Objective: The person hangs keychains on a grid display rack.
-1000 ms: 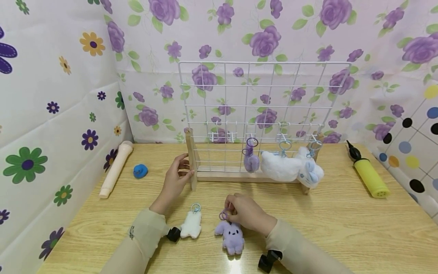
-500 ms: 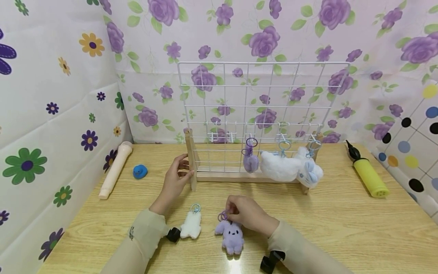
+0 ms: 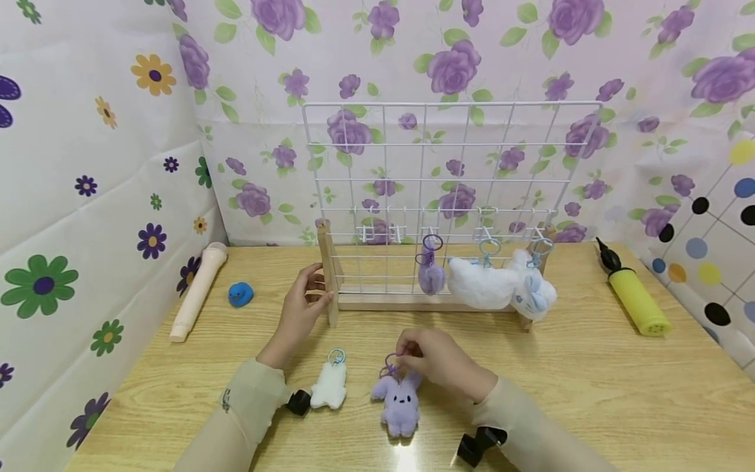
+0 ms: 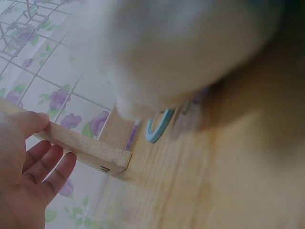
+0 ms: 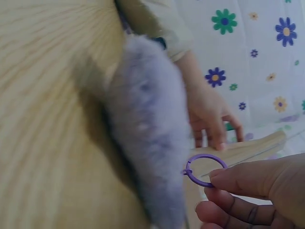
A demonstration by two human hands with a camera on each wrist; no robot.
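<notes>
A purple plush bunny (image 3: 399, 405) lies near the table's front, its head lifted a little by its purple ring (image 5: 205, 169). My right hand (image 3: 439, 362) pinches that ring. A white plush (image 3: 329, 386) with a blue ring (image 4: 159, 126) lies left of the bunny. My left hand (image 3: 301, 308) holds the left wooden post (image 3: 327, 275) of the white wire grid rack (image 3: 448, 196), thumb on one side and fingers (image 4: 47, 167) on the other. Three plush charms hang on the rack's hooks: a small purple one (image 3: 432, 274), a large white one (image 3: 483, 283) and a white-and-blue one (image 3: 533, 294).
A cream cylinder (image 3: 197, 292) and a small blue toy (image 3: 240, 294) lie at the left by the flowered wall. A yellow hand pump (image 3: 634, 295) lies at the right. Flowered sheets close in the wooden table (image 3: 619, 393) on three sides.
My right hand has risen slightly with the purple ring, pulling the bunny's head up off the table. The left hand has stayed on the rack's post.
</notes>
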